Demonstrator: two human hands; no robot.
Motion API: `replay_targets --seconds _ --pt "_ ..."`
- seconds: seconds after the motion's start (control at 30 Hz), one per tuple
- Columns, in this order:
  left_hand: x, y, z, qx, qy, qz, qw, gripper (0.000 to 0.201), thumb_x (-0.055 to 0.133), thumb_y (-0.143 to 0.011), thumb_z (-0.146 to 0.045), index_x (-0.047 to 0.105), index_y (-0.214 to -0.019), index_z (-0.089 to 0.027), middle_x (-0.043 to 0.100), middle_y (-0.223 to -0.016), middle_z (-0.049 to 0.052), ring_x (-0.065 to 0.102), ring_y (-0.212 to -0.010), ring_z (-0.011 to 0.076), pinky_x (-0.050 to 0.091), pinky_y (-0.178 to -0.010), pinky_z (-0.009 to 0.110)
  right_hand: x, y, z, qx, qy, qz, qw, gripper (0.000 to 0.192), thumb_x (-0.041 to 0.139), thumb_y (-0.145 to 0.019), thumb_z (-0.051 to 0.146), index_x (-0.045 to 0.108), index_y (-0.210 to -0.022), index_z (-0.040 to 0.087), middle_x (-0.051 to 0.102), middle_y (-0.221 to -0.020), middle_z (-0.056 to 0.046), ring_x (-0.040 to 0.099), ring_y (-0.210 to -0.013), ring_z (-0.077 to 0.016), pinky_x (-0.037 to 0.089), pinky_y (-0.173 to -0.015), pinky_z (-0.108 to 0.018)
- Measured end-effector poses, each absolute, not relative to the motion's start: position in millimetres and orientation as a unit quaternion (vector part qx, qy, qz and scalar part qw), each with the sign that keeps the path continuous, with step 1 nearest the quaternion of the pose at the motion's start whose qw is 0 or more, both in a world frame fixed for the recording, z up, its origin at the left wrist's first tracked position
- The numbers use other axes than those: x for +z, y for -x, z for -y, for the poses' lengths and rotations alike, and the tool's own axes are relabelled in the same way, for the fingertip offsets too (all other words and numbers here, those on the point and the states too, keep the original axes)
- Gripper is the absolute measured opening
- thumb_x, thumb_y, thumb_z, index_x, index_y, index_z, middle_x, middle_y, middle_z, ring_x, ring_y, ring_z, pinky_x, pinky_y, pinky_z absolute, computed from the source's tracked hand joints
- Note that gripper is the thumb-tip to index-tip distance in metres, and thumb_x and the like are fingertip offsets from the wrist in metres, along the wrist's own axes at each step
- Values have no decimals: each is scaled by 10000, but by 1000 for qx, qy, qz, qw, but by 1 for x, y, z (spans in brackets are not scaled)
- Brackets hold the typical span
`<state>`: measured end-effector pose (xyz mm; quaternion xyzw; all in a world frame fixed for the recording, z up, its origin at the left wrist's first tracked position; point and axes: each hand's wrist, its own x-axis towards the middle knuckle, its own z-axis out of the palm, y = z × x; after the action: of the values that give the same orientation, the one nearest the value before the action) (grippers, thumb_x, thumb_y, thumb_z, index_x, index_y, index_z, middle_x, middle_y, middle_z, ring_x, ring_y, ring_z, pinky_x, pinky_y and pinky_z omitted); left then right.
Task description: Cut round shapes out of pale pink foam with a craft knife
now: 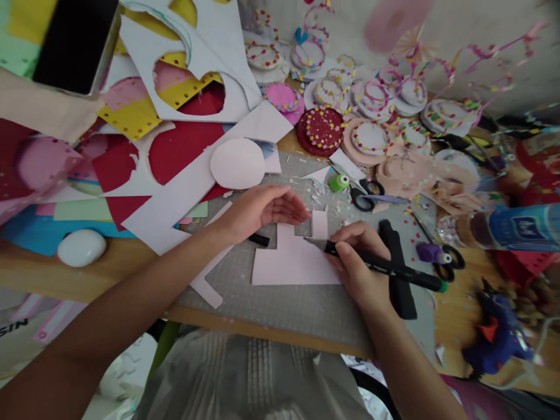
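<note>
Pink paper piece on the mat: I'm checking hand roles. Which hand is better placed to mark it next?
Probably the right hand: it grips the black pen, tip on the pink paper. The left hand is empty.

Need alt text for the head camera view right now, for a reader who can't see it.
The right hand holds a black marker with its tip on a pale pink paper piece lying on a grey cutting mat, while the left hand rests open just above the paper. Scissors, paper offcuts and decorated paper discs crowd the table behind.
</note>
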<state>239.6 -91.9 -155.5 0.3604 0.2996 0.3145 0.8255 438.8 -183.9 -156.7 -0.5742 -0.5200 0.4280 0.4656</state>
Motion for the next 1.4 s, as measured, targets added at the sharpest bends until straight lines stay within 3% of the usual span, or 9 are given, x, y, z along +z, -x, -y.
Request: replay_targets --seconds 0.33,0.73,0.97,1.4 --pt "-153 -240 92 312 -354 -302 828 382 467 -936 -357 719 -821 -95 753 -839 106 709 -839 191 549 -821 315 -152 -422 183 319 588 563 486 260 693 -777 175 483 -631 217 509 -593 48 472 -519 -101 378 -501 -246" --pt "-154 -240 92 312 -354 -302 828 372 475 -930 -355 720 -814 -101 750 -823 94 708 -828 187 551 -816 311 -157 -421 191 352 565 594 452 290 641 -837 167 417 -663 226 471 -589 62 423 -490 -85 356 -464 -226" --pt "-155 -240 92 313 -355 -301 828 369 475 -927 -358 716 -815 -102 748 -827 96 706 -834 189 550 -820 313 -153 -415 194 349 555 640 400 246 653 -826 176 450 -698 230 529 -620 68 457 -502 -76 372 -472 -200" --pt "-155 -241 92 312 -351 -306 828 365 515 -901 -396 712 -806 -103 748 -835 106 704 -831 192 547 -826 320 -153 -415 193 373 540 646 389 224 662 -824 201 463 -728 236 536 -635 59 477 -510 -90 385 -463 -211"
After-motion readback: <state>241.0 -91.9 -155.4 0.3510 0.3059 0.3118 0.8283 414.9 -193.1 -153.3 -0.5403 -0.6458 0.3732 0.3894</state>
